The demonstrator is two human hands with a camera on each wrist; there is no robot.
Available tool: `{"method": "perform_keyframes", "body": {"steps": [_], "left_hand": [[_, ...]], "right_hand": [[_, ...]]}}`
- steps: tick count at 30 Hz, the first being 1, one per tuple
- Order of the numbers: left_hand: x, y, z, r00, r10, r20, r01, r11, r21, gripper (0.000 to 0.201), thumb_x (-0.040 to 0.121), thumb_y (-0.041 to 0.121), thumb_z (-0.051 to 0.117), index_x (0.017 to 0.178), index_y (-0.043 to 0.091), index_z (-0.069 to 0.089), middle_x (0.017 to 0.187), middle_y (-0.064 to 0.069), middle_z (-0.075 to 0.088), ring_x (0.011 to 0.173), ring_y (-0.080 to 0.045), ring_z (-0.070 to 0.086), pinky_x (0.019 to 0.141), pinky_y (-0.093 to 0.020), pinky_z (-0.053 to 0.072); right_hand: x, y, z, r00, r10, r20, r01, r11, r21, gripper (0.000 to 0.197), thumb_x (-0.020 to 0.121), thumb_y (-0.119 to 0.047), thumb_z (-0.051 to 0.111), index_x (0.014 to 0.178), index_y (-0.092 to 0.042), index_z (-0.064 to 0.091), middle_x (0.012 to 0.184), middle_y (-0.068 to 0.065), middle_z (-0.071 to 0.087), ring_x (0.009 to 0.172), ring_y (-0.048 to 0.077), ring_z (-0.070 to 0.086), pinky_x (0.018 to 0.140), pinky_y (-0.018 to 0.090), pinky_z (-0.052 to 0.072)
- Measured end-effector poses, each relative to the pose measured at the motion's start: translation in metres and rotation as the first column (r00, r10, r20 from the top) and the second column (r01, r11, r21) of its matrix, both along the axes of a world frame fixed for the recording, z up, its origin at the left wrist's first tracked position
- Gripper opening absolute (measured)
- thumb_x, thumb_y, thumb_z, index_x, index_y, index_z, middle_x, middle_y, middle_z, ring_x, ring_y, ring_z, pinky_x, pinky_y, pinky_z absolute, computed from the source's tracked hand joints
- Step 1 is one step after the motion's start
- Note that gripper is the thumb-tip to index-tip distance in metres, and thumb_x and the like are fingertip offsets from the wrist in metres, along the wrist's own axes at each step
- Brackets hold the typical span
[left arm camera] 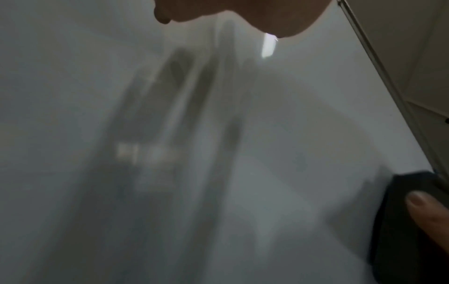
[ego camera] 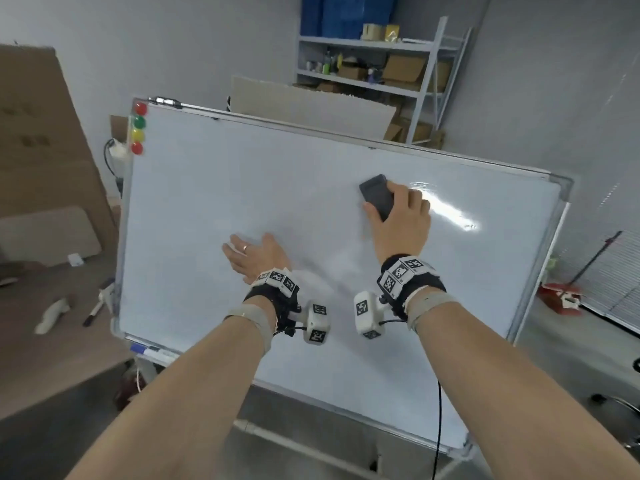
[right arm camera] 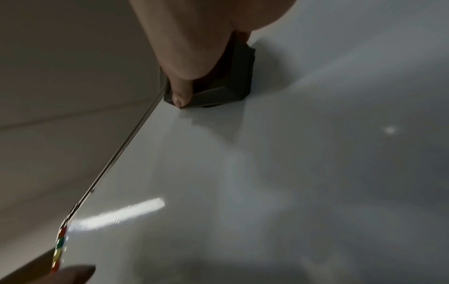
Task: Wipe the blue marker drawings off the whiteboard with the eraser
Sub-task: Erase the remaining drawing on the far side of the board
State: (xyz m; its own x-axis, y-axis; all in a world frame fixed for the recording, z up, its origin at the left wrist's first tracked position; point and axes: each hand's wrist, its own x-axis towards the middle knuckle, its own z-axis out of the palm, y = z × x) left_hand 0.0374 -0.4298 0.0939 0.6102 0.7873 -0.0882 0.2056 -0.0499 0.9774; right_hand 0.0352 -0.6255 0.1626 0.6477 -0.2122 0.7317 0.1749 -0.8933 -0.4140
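- My right hand grips the eraser: the thumb lies along one long side, the other fingers curl over the opposite side, and the palm covers the back.
- The eraser sits right of centre in the head view, below the board's upper edge. Its face is flat against the whiteboard; the right wrist view shows no gap.
- Handling judgement: the eraser is a small dark block with a hard-looking shell, probably light and stiff. The pad side is hidden, so I cannot tell its softness. The long sides, where I hold it now, are the right grip; pressing from the back should keep the pad flat.
- My left hand rests on the whiteboard at frame centre, fingers straight and spread, holding nothing. A ring shows on one finger.
- Handling judgement: the whiteboard is glossy and slippery, shows glare, and sits tilted in the frame on a stand. I judge it may shift under pressure, so the bracing palm helps.
- No blue drawings are visible on the surface; I judge the wiping nearly complete.
- Four round magnets, red, green, yellow and red, sit in a column at the whiteboard's upper left corner.
- A marker lies on the tray at the lower left.
- Writing: none readable. The wrist bands carry black-and-white square code tags only.
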Motion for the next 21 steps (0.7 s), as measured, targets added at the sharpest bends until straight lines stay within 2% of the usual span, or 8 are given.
{"method": "perform_keyframes", "body": {"steps": [2, 5, 8, 10, 12, 15, 18, 21], "left_hand": [[0.001, 0.005, -0.001, 1.000, -0.008, -0.008, 0.008, 1.000, -0.018, 0.068, 0.096, 0.035, 0.046, 0.155, 0.017, 0.019, 0.163, -0.001, 0.008, 0.147, -0.025, 0.015, 0.115, -0.044, 0.022], [0.000, 0.002, -0.011, 0.999, -0.028, -0.043, 0.027, 1.000, -0.016, 0.068, 0.096, 0.035, 0.046, 0.155, 0.016, 0.019, 0.163, -0.002, 0.007, 0.148, -0.025, 0.014, 0.116, -0.046, 0.020], [0.000, -0.011, -0.016, 0.999, -0.022, -0.027, 0.023, 0.999, 0.047, 0.072, 0.094, 0.034, 0.048, 0.156, 0.016, 0.017, 0.163, -0.002, 0.006, 0.148, -0.025, 0.016, 0.117, -0.048, 0.021], [0.003, -0.023, -0.014, 0.999, -0.045, -0.015, 0.046, 0.995, 0.086, 0.072, 0.093, 0.034, 0.048, 0.156, 0.017, 0.015, 0.164, -0.001, 0.003, 0.150, -0.023, 0.014, 0.118, -0.049, 0.018], [0.004, -0.036, -0.014, 0.994, -0.111, -0.009, 0.111, 0.989, 0.093, 0.071, 0.096, 0.035, 0.045, 0.156, 0.018, 0.013, 0.164, 0.000, 0.001, 0.151, -0.020, 0.009, 0.119, -0.050, 0.015], [0.008, -0.044, -0.016, 0.984, -0.175, -0.020, 0.176, 0.978, 0.111, 0.068, 0.099, 0.038, 0.040, 0.157, 0.017, 0.012, 0.165, -0.002, 0.003, 0.152, -0.019, 0.003, 0.120, -0.050, 0.012], [0.005, -0.040, -0.017, 0.984, -0.175, 0.022, 0.172, 0.980, 0.098, 0.065, 0.099, 0.036, 0.041, 0.156, 0.014, 0.019, 0.164, -0.002, 0.011, 0.151, -0.020, 0.010, 0.121, -0.046, 0.015], [-0.002, -0.017, -0.019, 0.991, -0.117, 0.063, 0.114, 0.992, 0.060, 0.060, 0.099, 0.033, 0.044, 0.153, 0.013, 0.028, 0.161, -0.003, 0.020, 0.146, -0.023, 0.023, 0.116, -0.045, 0.024]], "right_hand": [[0.002, 0.014, -0.003, 0.996, 0.077, -0.038, -0.081, 0.990, -0.118, 0.048, 0.084, -0.047, 0.068, 0.124, -0.024, 0.057, 0.118, 0.004, 0.056, 0.105, 0.029, 0.049, 0.087, 0.040, 0.040], [-0.002, 0.022, -0.020, 0.979, 0.176, -0.107, -0.201, 0.933, -0.299, 0.050, 0.083, -0.048, 0.069, 0.127, -0.028, 0.057, 0.117, 0.000, 0.057, 0.106, 0.028, 0.049, 0.087, 0.039, 0.038], [-0.013, 0.002, -0.031, 0.989, 0.146, -0.034, -0.148, 0.915, -0.374, 0.050, 0.088, -0.048, 0.064, 0.132, -0.027, 0.055, 0.117, 0.000, 0.058, 0.106, 0.028, 0.050, 0.087, 0.040, 0.038], [-0.018, -0.024, -0.029, 1.000, 0.026, 0.016, -0.021, 0.956, -0.292, 0.049, 0.093, -0.050, 0.057, 0.135, -0.026, 0.052, 0.120, 0.002, 0.057, 0.109, 0.028, 0.049, 0.089, 0.040, 0.037], [-0.022, -0.055, -0.026, 0.991, -0.129, 0.039, 0.133, 0.981, -0.139, 0.052, 0.095, -0.051, 0.054, 0.138, -0.023, 0.049, 0.123, 0.006, 0.057, 0.112, 0.031, 0.048, 0.092, 0.042, 0.038], [-0.024, -0.088, -0.023, 0.956, -0.284, 0.074, 0.285, 0.959, 0.003, 0.058, 0.094, -0.054, 0.054, 0.139, -0.017, 0.049, 0.125, 0.012, 0.056, 0.113, 0.035, 0.050, 0.091, 0.045, 0.039], [-0.022, -0.081, -0.027, 0.946, -0.312, 0.088, 0.309, 0.950, 0.049, 0.057, 0.094, -0.053, 0.055, 0.136, -0.016, 0.051, 0.122, 0.014, 0.057, 0.110, 0.036, 0.051, 0.089, 0.046, 0.039], [-0.020, -0.040, -0.041, 0.980, -0.184, 0.073, 0.185, 0.983, -0.004, 0.055, 0.093, -0.054, 0.055, 0.135, -0.019, 0.053, 0.120, 0.011, 0.057, 0.108, 0.034, 0.050, 0.088, 0.044, 0.040]]}}
